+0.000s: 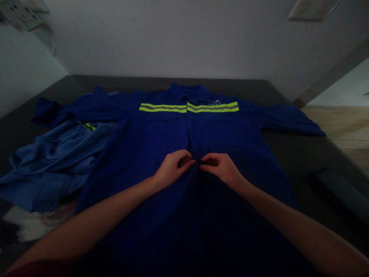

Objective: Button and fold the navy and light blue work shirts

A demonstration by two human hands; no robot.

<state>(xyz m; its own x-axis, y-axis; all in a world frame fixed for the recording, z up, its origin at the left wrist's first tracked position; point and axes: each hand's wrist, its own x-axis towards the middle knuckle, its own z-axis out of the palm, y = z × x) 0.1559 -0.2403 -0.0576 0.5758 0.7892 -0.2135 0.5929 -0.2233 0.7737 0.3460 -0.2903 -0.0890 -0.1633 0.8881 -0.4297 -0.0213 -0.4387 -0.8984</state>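
A dark blue work jacket (161,142) lies spread out, collar away from me, sleeves out to both sides. Yellow-green reflective strips cross its chest, above two pocket flaps. At the front opening, midway down, my left hand (174,165) pinches the cloth edge between thumb and fingers. My right hand (220,167) pinches the facing edge just beside it, the fingertips nearly meeting. Whether a button or snap sits between the fingers is too dark to make out. The lower part of the jacket fades into shadow.
The jacket rests on a dark table (236,84) against a pale wall. To the left lies a crumpled lighter blue garment (66,154), with whitish cloth (31,223) below it. A dark oblong object (343,192) is at the right. Wall sockets (313,9) show above.
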